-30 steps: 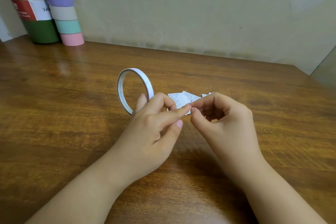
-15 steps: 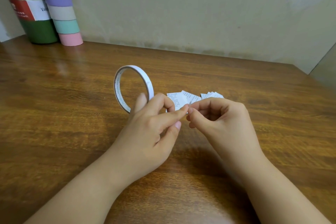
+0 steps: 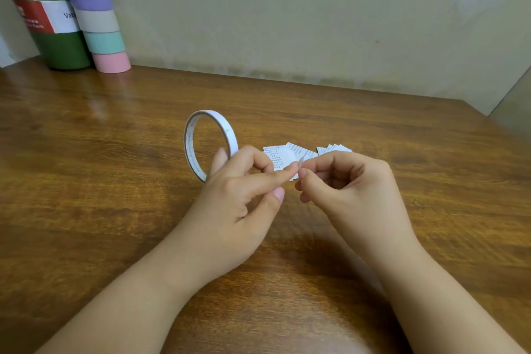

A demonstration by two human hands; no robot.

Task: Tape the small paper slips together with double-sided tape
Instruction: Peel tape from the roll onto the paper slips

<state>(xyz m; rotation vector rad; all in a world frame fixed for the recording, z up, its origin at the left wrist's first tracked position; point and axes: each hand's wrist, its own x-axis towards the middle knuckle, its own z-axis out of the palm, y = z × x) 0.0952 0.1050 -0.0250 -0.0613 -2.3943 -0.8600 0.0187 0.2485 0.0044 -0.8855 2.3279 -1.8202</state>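
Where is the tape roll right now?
In the head view, the tape roll stands on edge left of centre, gripped at its lower right by the left hand, just left of the paper slips on the table.

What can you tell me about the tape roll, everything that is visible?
The tape roll is a thin white ring with small printed letters on its inner face. It looks nearly used up. It stands upright on its edge over the wooden table, held at its lower right by the left hand.
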